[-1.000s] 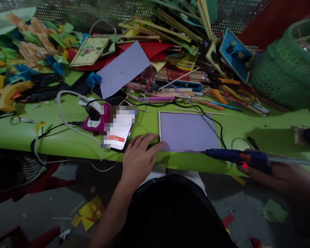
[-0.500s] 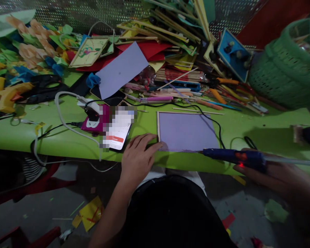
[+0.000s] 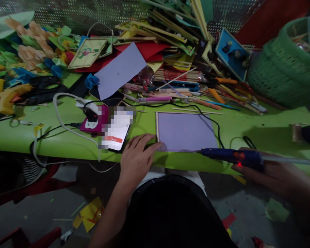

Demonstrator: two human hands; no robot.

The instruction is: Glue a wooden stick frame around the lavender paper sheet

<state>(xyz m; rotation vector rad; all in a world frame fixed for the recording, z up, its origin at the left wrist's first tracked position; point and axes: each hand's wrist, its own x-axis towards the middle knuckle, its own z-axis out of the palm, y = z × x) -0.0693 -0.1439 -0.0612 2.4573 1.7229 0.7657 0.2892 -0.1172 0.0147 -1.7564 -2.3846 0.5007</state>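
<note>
A purple sheet (image 3: 186, 131) lies flat near the table's front edge, with thin wooden sticks along its left and far edges. My left hand (image 3: 138, 151) rests at its near left corner, fingers stretched out and the thumb on the sheet. My right hand (image 3: 270, 175) is wrapped round a dark blue glue gun (image 3: 232, 156) with a glowing red light. A clear glue stick (image 3: 291, 159) sticks out of its back. The nozzle points left and meets the sheet's near edge, where a thin line of glue shows. A loose wooden stick (image 3: 196, 111) lies just beyond the sheet.
Left of my left hand lie a lit phone (image 3: 118, 134) and a magenta power strip (image 3: 94, 120) with cables. A black cord crosses the sheet's right side. Pens, pliers, framed pieces and paper crowd the back. A green basket (image 3: 281, 69) stands back right on the green table (image 3: 263, 120).
The glue gun's tip has shifted very slightly left along the sheet's near edge. The left hand and the sheet keep their places; the whole view has shifted a little.
</note>
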